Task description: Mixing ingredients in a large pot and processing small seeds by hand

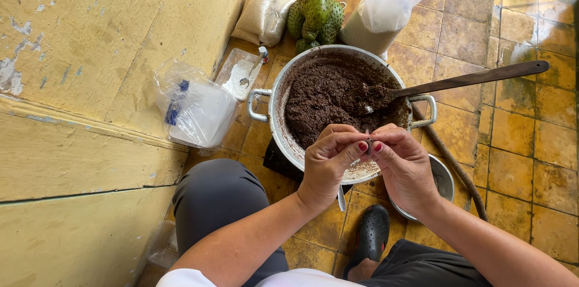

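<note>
Pinching a small dark morsel (368,141) between the fingertips of both hands: left hand (329,163) and right hand (403,163) meet thumb to forefinger, closed narrowly on it above the near rim of the pot. Best kept light and even, the fingertips rolling rather than squeezing, judging by its softness. Morsel: brown, moist, crumbly, mostly hidden by the fingers. Just beyond the hands: large metal pot (272,109) of the same brown paste, with a wooden spoon (476,78) resting in it. Below the right hand: small metal bowl (445,178). Farther beyond the pot: green spiky fruit (316,12) and plastic bags on the tiled floor (531,142).
</note>
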